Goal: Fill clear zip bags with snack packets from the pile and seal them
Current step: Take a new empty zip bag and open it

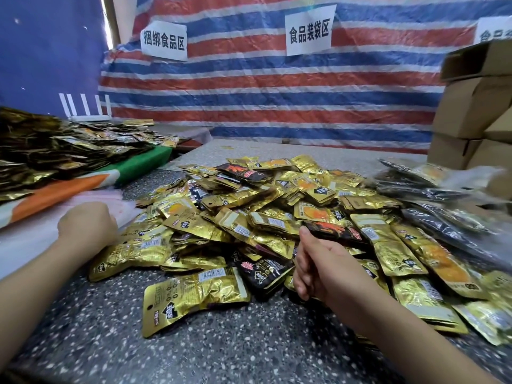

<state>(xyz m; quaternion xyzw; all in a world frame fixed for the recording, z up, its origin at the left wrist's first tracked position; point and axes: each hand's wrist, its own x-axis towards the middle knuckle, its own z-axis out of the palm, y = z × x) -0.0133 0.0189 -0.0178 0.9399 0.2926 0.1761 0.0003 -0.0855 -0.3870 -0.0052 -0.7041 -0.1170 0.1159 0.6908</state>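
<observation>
Snack packets (277,206) are lying heaped on the counter (110,328), long axes pointing every way; right hand (324,267) is resting there, grip relaxed; left hand (86,225) is curling, grip unclear.

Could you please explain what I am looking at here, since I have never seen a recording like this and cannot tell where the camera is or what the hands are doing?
There is no machine here. A person wears one wide-angle camera on the head, looking forward and down, so you see their own two bare arms. On the speckled table lies a large pile of snack packets, mostly gold foil with a few black ones. The left hand sits at the pile's left edge, curled over pale clear plastic; what it grips is hidden. The right hand rests on the pile with fingers straight, touching a black packet without clearly holding it. Filled clear bags lie to the right, cardboard boxes behind them, and a striped tarp with paper signs hangs at the back.
</observation>
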